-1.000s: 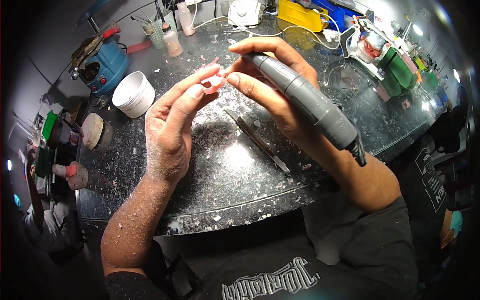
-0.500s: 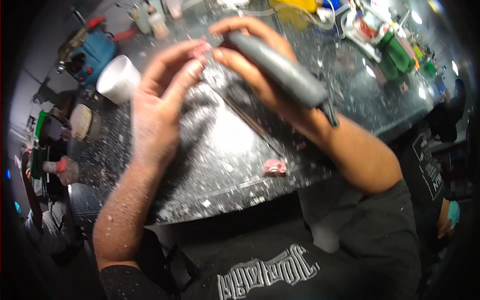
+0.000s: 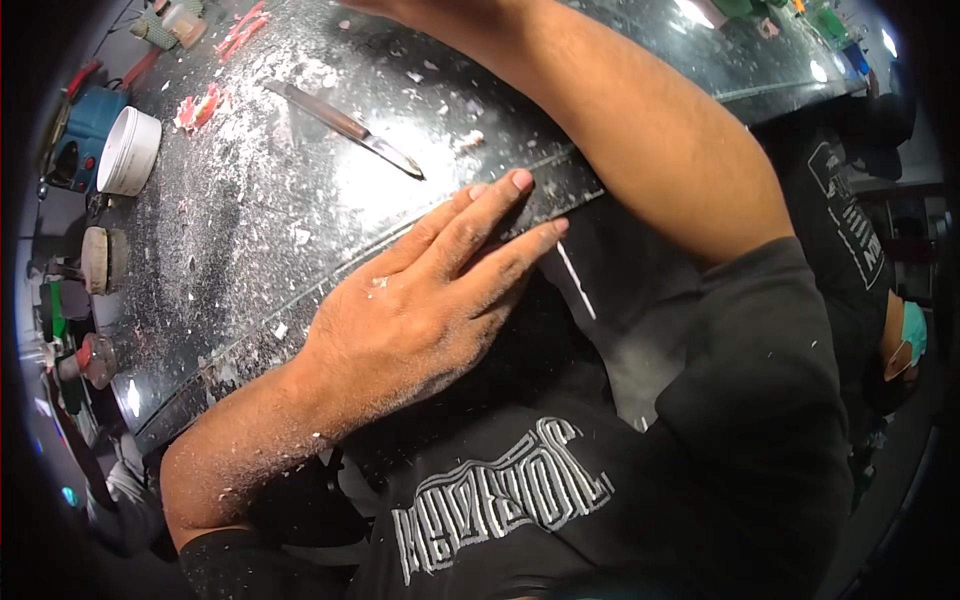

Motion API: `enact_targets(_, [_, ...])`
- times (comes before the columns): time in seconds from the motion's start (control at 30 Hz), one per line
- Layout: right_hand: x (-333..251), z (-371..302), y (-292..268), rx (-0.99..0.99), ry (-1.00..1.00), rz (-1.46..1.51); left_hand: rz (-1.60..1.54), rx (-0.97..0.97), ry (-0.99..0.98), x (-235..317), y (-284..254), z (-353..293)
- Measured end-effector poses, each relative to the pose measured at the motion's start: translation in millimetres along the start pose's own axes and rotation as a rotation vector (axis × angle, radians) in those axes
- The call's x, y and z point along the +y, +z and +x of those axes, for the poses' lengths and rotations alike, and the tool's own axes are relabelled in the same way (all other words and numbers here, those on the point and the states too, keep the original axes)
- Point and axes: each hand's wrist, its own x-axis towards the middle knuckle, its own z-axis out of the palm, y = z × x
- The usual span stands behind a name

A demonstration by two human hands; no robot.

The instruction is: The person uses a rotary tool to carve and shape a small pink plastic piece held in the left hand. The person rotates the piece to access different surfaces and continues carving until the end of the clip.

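At front edge of black table [image 3: 270,230] — left hand [image 3: 410,310] palm down, fingers straight, slightly parted, no item seen in grip; contact with edge cannot be told. Right hand [image 3: 430,12] mostly cut off at top of view; cannot tell what it grips. Brown-handled knife [image 3: 345,125] lies near left hand, probably set down for easy reach. Pink-red piece [image 3: 198,107] rests farther left beside white shavings [image 3: 300,72] — apart from knife, between it and white tub [image 3: 130,150].
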Motion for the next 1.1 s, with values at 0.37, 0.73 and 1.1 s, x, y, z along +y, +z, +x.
enact_targets(0.37, [0,23,18,0.271,-0.022,0.412,-0.797,0.647,-0.52,-64,-63,-24])
enact_targets(0.73, [-79,21,-4,0.106,0.283,0.598,-1.829,0.924,-0.193,-122,-60,-18])
enact_targets(1.1, [-77,27,-17,0.067,0.808,1.296,-1.096,1.019,-0.512,-123,-57,-32])
